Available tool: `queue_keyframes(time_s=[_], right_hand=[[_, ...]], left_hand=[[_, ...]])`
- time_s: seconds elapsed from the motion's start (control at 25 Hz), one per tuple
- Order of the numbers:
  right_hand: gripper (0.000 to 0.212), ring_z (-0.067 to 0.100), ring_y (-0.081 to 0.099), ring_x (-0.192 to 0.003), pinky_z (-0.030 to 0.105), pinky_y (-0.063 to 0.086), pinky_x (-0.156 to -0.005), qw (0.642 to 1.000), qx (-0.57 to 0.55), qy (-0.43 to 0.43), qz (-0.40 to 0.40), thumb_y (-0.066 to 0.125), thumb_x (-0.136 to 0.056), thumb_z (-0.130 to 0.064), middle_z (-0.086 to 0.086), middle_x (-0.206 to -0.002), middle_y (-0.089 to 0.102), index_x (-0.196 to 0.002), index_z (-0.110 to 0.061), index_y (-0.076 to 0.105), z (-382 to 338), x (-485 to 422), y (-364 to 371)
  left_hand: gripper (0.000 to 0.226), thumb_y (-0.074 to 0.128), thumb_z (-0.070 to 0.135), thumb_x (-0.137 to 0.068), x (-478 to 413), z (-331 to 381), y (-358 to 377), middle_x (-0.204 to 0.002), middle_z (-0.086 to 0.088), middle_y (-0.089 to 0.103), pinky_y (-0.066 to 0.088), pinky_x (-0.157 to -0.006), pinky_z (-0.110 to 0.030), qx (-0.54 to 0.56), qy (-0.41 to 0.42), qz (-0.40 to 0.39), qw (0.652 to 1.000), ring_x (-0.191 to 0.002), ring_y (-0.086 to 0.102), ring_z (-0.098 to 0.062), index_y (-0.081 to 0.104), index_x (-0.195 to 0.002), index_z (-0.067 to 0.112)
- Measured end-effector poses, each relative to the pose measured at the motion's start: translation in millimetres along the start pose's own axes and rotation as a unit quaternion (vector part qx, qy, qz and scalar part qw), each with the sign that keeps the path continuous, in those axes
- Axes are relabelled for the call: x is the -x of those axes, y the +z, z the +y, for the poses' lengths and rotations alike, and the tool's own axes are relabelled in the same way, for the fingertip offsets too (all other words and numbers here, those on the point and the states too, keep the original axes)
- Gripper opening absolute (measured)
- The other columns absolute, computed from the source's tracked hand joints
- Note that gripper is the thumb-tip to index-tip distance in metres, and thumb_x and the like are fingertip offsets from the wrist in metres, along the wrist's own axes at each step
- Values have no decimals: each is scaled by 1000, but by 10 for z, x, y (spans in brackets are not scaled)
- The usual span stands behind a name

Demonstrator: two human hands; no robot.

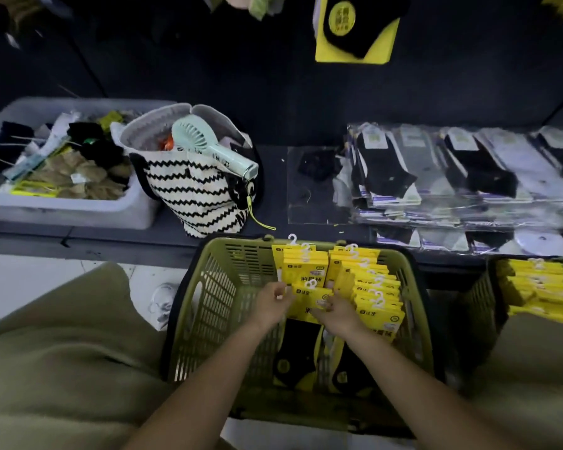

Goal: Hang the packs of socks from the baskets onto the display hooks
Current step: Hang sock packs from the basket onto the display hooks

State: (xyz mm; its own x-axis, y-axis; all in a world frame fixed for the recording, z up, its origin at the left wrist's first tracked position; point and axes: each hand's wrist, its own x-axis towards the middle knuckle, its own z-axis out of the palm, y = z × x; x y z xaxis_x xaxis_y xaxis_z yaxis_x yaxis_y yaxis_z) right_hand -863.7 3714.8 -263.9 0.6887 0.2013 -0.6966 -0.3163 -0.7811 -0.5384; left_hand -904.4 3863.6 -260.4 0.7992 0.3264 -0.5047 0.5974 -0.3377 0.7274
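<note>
Both hands are inside the olive-green slatted plastic basket (208,297). Left hand (272,303): fingers curled, pinching the left edge of the front yellow-carded sock pack (309,300), which has a white plastic hook. Right hand (337,315): fingers curled round the same pack's right edge. Pack stands upright at the front of the basket's left row. Second row of yellow packs (376,293) just beside it, on the right. One hung yellow-and-black pack (355,30) on the dark display wall above.

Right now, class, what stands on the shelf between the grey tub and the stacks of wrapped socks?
In the head view: a zigzag bag holding a green fan, then a clear wrapper.
</note>
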Motion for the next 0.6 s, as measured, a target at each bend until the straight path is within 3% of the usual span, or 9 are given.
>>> queue_keyframes(time_s=[0.08,0.16,0.24,0.32,0.48,0.6], right_hand=[[35,15,60,-100,30,47,-82,997,-74,31,3,58,-91,-31,9,-135,52,-121,-15,51,36,-23,130],[26,7,55,-79,25,43,-70,992,-116,41,21,61,-90,-27,6,-126,59,-114,-21,53,61,-101,208],[43,14,55,-91,24,39,-74,988,-140,54,26,63,-88,-24,5,-128,57,-127,-15,47,80,-220,224],[52,16,54,-98,23,40,-75,984,-169,58,28,66,-86,-16,6,-126,57,-132,-11,42,101,-327,215],[41,16,53,-87,16,37,-55,980,-179,71,50,63,-88,-12,8,-113,59,-122,-7,42,156,-376,197],[39,17,52,-83,24,38,-59,979,-180,61,79,59,-90,-16,9,-110,58,-120,-7,36,84,-348,237]], left_hand=[[39,58,23,-91,-118,-76,99,-128,-8,58,41,-80,-12,-2,-19,-6,1000,-110,56,-18,53,-127,8],[41,59,20,-90,-256,-134,184,-130,-4,56,41,-92,-23,-8,-26,-27,999,-117,53,-20,52,-128,7],[42,60,17,-89,-347,-143,271,-126,3,53,40,-91,-23,1,-29,-57,998,-117,52,-18,50,-128,6],[38,61,16,-88,-413,-120,353,-121,-3,60,41,-80,-21,-16,-36,-61,997,-105,56,-15,54,-124,7],[32,58,12,-89,-486,-178,332,-119,-9,61,44,-78,-25,-55,-52,-57,996,-102,58,-20,55,-121,9],[29,56,11,-90,-415,-174,196,-114,-9,62,47,-69,-26,-3,-57,-71,996,-90,56,-15,54,-119,12]])
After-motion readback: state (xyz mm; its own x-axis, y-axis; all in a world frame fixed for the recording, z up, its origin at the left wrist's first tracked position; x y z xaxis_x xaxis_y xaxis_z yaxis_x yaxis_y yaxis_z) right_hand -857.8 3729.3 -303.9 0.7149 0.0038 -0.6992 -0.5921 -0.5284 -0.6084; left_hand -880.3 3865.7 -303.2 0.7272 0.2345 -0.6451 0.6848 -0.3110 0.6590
